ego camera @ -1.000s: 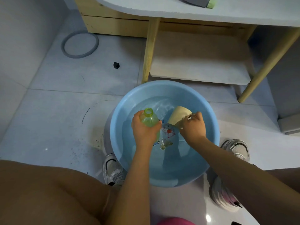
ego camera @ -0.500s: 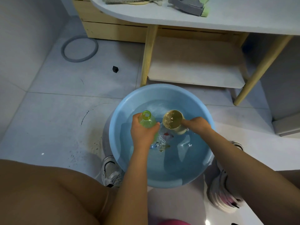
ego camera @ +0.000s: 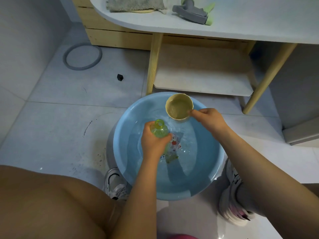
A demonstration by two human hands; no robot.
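L hand (ego camera: 154, 141) grips green plastic bottle (ego camera: 159, 129) round its body, neck up & open, over water in blue basin (ego camera: 120, 152); R hand (ego camera: 209, 119) pinches rim of beige cup (ego camera: 179, 107), mouth up w/ water inside, held above basin's far side, just beyond & right of L hand; printed wrapper (ego camera: 174, 145) floats right beside L hand.

My left hand (ego camera: 154, 141) holds a clear green bottle (ego camera: 159, 129) with a red, blue and white printed label, my right hand (ego camera: 209, 119) a beige cup (ego camera: 179, 107), over a light blue basin (ego camera: 124, 152) on pale grey tiles (ego camera: 51, 131).
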